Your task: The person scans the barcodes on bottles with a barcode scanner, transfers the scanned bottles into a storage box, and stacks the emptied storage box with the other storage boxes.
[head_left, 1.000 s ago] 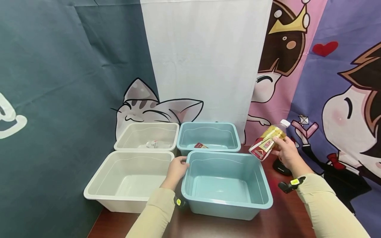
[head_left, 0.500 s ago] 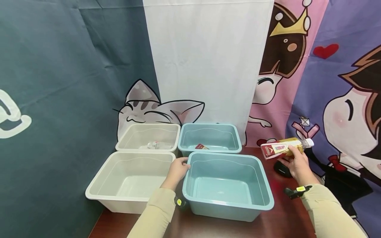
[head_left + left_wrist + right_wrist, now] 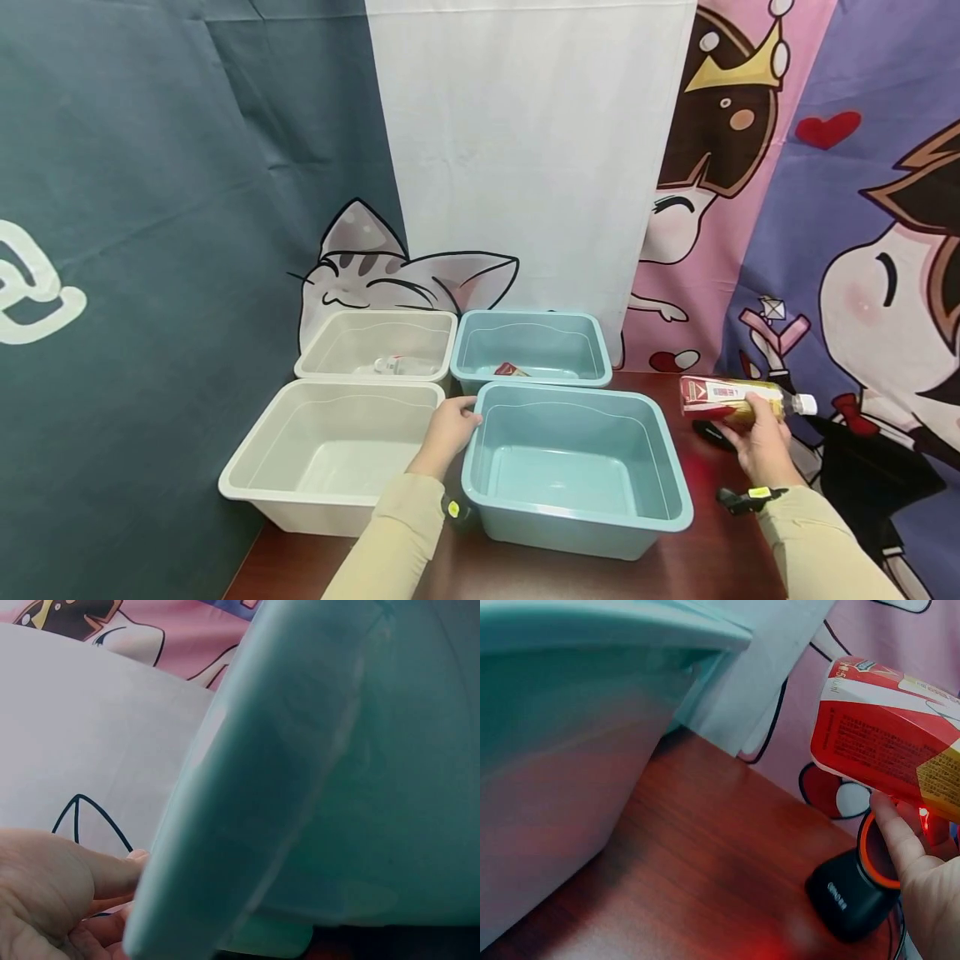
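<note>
My right hand (image 3: 765, 446) holds a bottle (image 3: 738, 398) with a red, white and yellow label and a white cap. The bottle lies nearly level, cap to the right, beyond the right side of the front blue bin (image 3: 577, 533). Below it on the table stands a black device with an orange ring (image 3: 847, 892), like a desktop barcode scanner; red light shows near my fingers. At the blue bin's back-left corner, my left hand (image 3: 447, 433) grips the rim; the left wrist view shows the thumb and fingers (image 3: 112, 874) there, partly hidden by the rim.
A front white bin (image 3: 337, 517) stands left of the blue one. Behind are a smaller white bin (image 3: 352, 333) with a clear bottle (image 3: 408, 365) and a smaller blue bin (image 3: 536, 321) with a red-labelled item (image 3: 510, 369). A printed cloth (image 3: 540, 167) hangs behind the brown table (image 3: 720, 533).
My right hand has moved right and down, turning the bottle from a steep tilt to nearly level above the black device. The left hand keeps its place at the rim.
</note>
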A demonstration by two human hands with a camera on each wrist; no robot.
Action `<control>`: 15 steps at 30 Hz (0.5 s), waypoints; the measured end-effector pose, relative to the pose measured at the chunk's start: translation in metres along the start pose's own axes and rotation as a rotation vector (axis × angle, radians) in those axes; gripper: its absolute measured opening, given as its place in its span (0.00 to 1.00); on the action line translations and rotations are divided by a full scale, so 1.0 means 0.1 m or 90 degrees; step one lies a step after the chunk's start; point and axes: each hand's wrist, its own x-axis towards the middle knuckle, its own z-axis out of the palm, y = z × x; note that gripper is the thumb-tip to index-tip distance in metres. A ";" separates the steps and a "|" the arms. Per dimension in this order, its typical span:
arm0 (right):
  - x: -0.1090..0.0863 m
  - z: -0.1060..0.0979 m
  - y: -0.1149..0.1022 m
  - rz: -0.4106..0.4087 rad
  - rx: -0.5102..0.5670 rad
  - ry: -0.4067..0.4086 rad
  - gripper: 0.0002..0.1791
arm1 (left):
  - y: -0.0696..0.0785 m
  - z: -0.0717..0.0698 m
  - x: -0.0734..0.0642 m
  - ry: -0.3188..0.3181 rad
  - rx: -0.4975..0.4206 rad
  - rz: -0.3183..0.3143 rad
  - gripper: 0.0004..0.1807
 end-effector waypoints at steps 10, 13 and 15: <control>0.04 -0.12 0.07 -0.021 -0.020 0.098 0.28 | 0.01 0.00 -0.01 0.000 -0.003 -0.011 0.23; 0.05 -0.15 0.11 -0.024 -0.034 0.139 0.31 | 0.01 0.00 -0.02 -0.003 -0.003 -0.012 0.23; 0.06 -0.17 0.12 -0.028 -0.041 0.159 0.33 | 0.01 0.00 -0.02 -0.006 -0.004 -0.013 0.23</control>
